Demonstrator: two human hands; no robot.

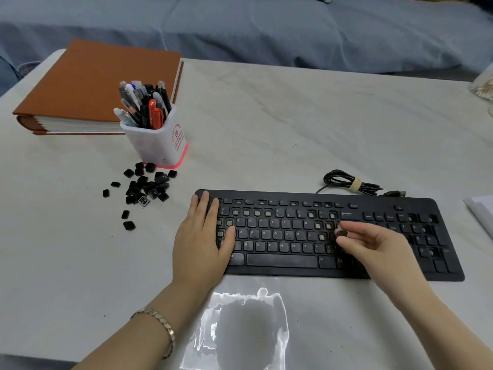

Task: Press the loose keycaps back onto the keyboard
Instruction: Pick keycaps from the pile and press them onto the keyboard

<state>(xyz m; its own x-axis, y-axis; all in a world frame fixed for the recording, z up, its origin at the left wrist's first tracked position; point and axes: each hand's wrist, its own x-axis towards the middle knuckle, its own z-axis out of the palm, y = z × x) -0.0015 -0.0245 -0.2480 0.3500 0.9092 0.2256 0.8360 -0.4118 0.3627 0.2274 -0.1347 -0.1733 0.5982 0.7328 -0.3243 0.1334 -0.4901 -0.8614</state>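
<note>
Black flat keyboard lies on the pale grey tabletop, right of centre, long side toward the person. Lots of bare sockets: pale squares show in the number row, down the left columns and right of the letter block, with gaps in the numpad too.

Left hand lies flat on the keyboard's left end, fingers straight and relaxed, gripping nothing, thumb over the lower-left keys. Gold link bracelet on that wrist.

Right hand is over the right end of the letter block. Its thumb and forefinger pinch a small dark keycap; the other fingers are loosely spread. The cap is just above the keys, near bare sockets; can't tell if it touches the board.

Loose black keycaps are heaped on the tabletop left of the keyboard, apart from it, just in front of a white square plastic pen cup with a pink base, stuffed with pens and markers. A few caps lie scattered nearer the person.

Thick brown binder lies flat behind the cup. Coiled black cable, tied with a pale band, sits just behind the keyboard's right half. Crumpled clear plastic bag lies flat in front of the keyboard, between the forearms. Blue-grey fabric runs beyond the far edge.
</note>
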